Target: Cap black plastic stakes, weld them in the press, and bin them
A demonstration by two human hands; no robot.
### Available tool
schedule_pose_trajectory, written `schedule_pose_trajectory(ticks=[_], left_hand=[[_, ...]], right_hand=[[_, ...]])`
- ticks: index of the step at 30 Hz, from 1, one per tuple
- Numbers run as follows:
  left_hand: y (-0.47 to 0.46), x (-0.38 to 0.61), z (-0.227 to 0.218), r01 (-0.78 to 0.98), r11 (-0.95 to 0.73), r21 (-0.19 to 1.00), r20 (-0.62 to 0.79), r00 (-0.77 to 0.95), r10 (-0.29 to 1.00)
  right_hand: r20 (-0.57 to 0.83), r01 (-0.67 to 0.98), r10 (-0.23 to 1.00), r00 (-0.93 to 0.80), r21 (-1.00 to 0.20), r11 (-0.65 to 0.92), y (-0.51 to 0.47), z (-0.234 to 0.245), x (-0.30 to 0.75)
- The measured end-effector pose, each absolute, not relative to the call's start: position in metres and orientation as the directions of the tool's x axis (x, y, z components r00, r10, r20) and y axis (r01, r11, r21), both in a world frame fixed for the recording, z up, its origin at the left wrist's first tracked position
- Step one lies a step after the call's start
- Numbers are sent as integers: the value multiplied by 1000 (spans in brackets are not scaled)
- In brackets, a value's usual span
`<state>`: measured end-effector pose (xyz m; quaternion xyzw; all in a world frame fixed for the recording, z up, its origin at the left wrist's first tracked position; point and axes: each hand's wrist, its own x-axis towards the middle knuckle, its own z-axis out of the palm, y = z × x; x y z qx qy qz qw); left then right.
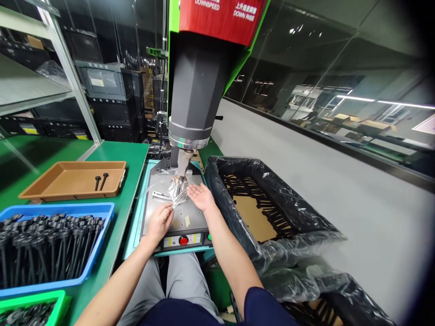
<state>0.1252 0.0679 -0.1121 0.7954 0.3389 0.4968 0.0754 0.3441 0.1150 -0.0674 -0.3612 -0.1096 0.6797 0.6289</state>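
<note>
My left hand (161, 222) is closed, thumb and fingers pinched at the lower edge of a crinkled clear plastic film (176, 195). The film lies over the fixture on the metal base plate (193, 222), under the press's metal horn (184, 159). Beside the film's right edge is my right hand (201, 197), fingers stretched out and palm partly turned up, with nothing visible in it. A small dark part (181, 179) sits at the horn's tip, partly hidden by the film's glare.
A red button (183, 240) is on the base's front. At left stand a brown tray (71, 196) with two black pieces, a blue bin (110, 213) of black ties and a green bin (61, 301). Right is a black-lined box (231, 222) holding rows of black parts.
</note>
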Motion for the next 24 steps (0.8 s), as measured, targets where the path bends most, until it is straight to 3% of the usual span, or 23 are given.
schedule_pose_trajectory(ticks=[4, 8, 11, 17, 24], left_hand=[[98, 123, -93, 457, -767, 451, 754, 264, 601], [131, 128, -75, 460, -765, 451, 754, 262, 603], [139, 133, -79, 443, -764, 469, 749, 260, 610], [123, 140, -105, 433, -748, 503, 722, 266, 639], [117, 142, -106, 421, -744, 518, 710, 273, 649]], right_hand=[[-271, -686, 933, 238, -727, -36, 139, -59, 344], [-58, -450, 888, 457, -876, 175, 156, -50, 350], [94, -334, 839, 536, -890, 312, 155, -59, 358], [-134, -478, 890, 436, -872, 103, 129, -101, 367], [-140, -513, 877, 460, -848, 134, 113, -111, 367]])
